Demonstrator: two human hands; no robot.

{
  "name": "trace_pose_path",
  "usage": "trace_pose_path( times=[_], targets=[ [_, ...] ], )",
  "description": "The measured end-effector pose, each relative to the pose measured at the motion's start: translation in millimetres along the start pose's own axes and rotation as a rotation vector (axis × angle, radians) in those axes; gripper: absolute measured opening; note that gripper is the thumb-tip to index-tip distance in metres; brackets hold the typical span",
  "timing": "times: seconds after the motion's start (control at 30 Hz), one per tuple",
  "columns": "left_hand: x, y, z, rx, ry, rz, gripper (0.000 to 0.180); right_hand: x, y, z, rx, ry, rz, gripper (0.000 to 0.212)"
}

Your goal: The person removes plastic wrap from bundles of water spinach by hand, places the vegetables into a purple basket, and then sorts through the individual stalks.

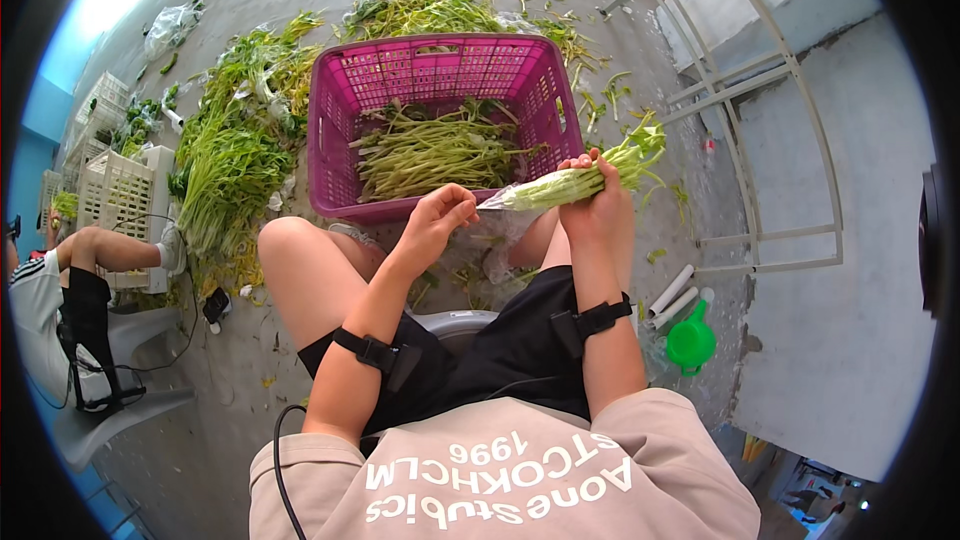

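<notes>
My right hand [597, 198] is wrapped round a bunch of celery [545, 188], held over my knee at the crate's near right corner. Leafy tops [637, 153] stick out past the fingers to the upper right. Clear plastic wrap [496, 202] covers the pale stalk end and tapers to a twisted tip. With fingers pinched together, my left hand [438, 223] grips that tip. Just beyond both hands stands a purple plastic crate [330, 140], with loose celery stalks [435, 152] lying across its bottom.
Piles of leafy celery [235, 175] and yellowed trimmings [430, 2] lie left of and behind the crate. A metal frame [745, 90] stands at right, near white rolls [672, 295] and a green plastic scoop [690, 340]. Another person [65, 310] sits at left beside white crates [115, 185].
</notes>
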State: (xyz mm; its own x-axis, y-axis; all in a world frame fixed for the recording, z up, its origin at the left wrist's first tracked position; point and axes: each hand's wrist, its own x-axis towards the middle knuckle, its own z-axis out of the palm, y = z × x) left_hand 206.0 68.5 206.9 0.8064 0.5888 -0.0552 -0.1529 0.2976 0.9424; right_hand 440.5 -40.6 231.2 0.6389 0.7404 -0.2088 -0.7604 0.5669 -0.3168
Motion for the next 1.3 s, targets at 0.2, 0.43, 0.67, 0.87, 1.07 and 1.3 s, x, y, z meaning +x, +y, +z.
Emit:
trace_pose_path(
  times=[0.2, 0.43, 0.67, 0.87, 1.07, 1.3],
  targets=[
    [3, -1, -8, 0.097, 0.059, 0.004, 0.016, -5, 0, 4, -0.06, -0.044, 0.013, 0.014],
    [3, 3, 20, 0.3, -0.081, 0.027, 0.017, -8, 19, 0, -0.194, -0.159, 0.132, 0.018],
    [7, -3, 11, 0.167, 0.04, -0.005, 0.004, -6, 28, 3, -0.271, -0.156, 0.144, 0.019],
    [-12, 29, 31, 0.739, -0.068, 0.518, 0.009, 4, 23, -7, -0.339, 0.091, -0.029, 0.012],
    [-17, -9, 21, 1.136, -0.122, 0.409, 0.005, 7, 15, -8, 0.007, 0.067, 0.045, 0.008],
    [8, 29, -41, 0.687, 0.736, 0.282, 0.005, 8, 17, -12, -0.255, 0.201, 0.046, 0.009]
  ],
)
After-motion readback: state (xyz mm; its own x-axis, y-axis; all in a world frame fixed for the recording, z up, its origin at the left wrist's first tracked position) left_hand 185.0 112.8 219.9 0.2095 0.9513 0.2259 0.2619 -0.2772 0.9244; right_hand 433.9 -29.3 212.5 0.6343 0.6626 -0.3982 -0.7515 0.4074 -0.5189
